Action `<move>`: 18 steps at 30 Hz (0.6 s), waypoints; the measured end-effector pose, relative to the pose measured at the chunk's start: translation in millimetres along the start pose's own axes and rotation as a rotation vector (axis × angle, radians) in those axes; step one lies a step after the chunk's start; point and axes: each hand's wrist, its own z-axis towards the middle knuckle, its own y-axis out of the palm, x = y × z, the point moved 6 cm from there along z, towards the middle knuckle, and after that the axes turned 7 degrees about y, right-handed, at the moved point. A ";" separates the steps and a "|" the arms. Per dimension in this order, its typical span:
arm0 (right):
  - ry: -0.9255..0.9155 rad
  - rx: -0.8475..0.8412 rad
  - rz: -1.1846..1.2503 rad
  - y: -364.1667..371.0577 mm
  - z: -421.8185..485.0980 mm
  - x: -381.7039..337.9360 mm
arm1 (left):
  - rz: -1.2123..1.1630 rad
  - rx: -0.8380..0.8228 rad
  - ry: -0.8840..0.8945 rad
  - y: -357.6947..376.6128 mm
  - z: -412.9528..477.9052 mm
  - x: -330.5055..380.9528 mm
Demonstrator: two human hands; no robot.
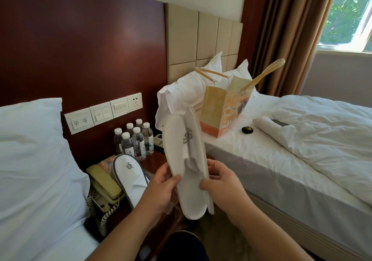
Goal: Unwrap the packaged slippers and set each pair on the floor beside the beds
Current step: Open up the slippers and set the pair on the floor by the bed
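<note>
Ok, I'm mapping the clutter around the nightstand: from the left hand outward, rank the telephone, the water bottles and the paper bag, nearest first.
Measured from the left hand:
1. Telephone, just to its left on the nightstand.
2. Water bottles, behind it by the wall.
3. Paper bag, up on the right-hand bed.

Dark red wood wall panel [80, 45] behind nightstand [159, 160]. Beige padded headboard [203, 39] above right bed [302, 160]. Left bed [30, 180] opposite. Brown curtain [287, 35] beside window [350, 11]; daylight, green foliage outside. Switch panel [102, 112] on wall.
</note>
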 end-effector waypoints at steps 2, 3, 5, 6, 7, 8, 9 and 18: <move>0.031 -0.002 0.102 -6.8 -2.2 -3.1 | -0.012 0.019 0.007 -2.7 -0.8 4.4; 0.039 0.009 0.134 -11.3 -3.3 -4.1 | -0.012 0.024 0.013 -3.8 -1.1 6.0; 0.049 0.049 0.189 -20.9 -4.2 -3.9 | -0.002 0.046 0.027 -7.1 -1.5 8.6; 0.052 0.069 0.218 -25.2 -4.2 -2.3 | 0.005 0.061 0.031 -8.9 -2.2 9.6; 0.059 0.083 0.245 -28.8 -4.3 -0.4 | 0.009 0.072 0.029 -10.1 -3.1 10.7; 0.068 0.091 0.270 -31.9 -4.3 2.0 | 0.007 0.080 0.022 -10.7 -4.5 11.6; 0.072 0.093 0.296 -34.4 -4.7 4.2 | 0.003 0.086 0.013 -11.6 -5.6 11.6; 0.040 0.001 0.541 -45.5 -8.1 18.4 | -0.073 0.078 0.002 -5.5 -15.5 17.8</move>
